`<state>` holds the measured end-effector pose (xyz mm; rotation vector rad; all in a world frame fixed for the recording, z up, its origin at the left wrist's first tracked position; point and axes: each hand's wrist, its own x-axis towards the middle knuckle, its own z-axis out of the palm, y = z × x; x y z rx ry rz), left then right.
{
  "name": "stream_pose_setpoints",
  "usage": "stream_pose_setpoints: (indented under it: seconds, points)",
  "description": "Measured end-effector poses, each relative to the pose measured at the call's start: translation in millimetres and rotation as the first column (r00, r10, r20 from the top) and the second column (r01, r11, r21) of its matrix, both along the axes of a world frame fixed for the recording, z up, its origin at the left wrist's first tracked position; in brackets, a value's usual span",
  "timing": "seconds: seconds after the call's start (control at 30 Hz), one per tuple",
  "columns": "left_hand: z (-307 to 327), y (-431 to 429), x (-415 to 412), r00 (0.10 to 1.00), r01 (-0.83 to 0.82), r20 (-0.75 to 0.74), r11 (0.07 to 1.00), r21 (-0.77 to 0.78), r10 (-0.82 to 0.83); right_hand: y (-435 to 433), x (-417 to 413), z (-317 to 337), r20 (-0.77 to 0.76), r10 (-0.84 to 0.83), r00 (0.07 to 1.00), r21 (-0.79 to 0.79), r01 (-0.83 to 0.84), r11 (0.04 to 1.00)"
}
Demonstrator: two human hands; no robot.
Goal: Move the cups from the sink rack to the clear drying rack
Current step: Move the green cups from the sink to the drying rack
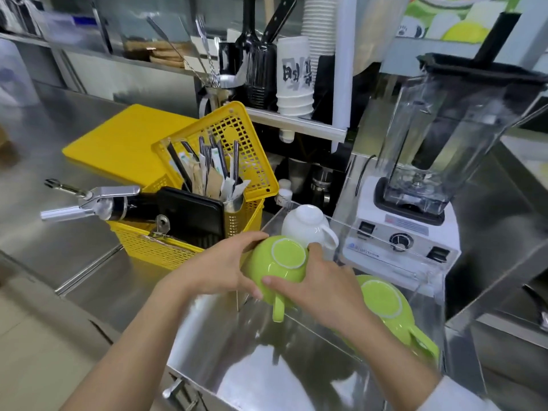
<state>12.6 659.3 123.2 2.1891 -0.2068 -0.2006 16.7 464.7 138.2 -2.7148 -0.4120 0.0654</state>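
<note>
Green cup held upside down in both hands at the near-left edge of the clear drying rack.

The green cup (275, 269) is base-up, handle hanging toward the person; the left hand (221, 266) wraps its left wall, and the right hand (318, 287) clasps the right wall, thumb across the front. The clear drying rack (385, 238) extends right and away, holding a white cup (305, 225) just behind and a second green cup (385, 310) to the right. Judged placement spot: the bare floor between them, nearer the right hand.
</note>
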Motion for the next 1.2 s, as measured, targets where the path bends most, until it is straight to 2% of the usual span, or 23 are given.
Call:
stream_pose_setpoints:
  seconds: [0.23,0.4,0.63,0.77,0.9,1.03,1.2]
  points:
    - [0.8,5.5,2.0,0.999,0.008,-0.049,1.0,0.013,-0.007,6.4,2.8,1.1,0.0,0.019,1.0,-0.066,-0.019,0.998]
    - [1.9,4.6,-1.6,1.0,0.008,-0.001,0.988,0.153,-0.008,10.2,6.3,-1.5,-0.03,0.01,1.0,-0.091,-0.013,0.996]
    - [-3.2,2.0,-9.8,1.0,-0.014,-0.011,1.0,-0.001,0.014,10.9,4.9,-4.3,-0.013,0.03,0.999,-0.028,-0.03,0.999]
    - [-3.1,-2.6,-13.5,0.996,-0.049,0.07,0.999,-0.02,0.051,7.6,3.8,-1.7,0.072,0.078,0.994,0.017,-0.08,0.997]
    - [1.2,-5.0,-18.2,0.986,-0.094,0.132,0.995,-0.038,0.098,-0.4,5.2,4.2,0.068,0.094,0.993,0.053,-0.098,0.994]
    - [3.6,-14.2,-19.4,0.988,-0.101,0.123,0.994,0.036,0.096,-6.8,2.6,8.2,0.073,0.144,0.987,0.026,-0.146,0.989]
    - [16.7,-22.7,-26.0,0.96,-0.173,0.231,0.983,0.055,0.156,-23.2,-3.8,14.6,0.186,0.136,0.973,0.051,-0.148,0.988]
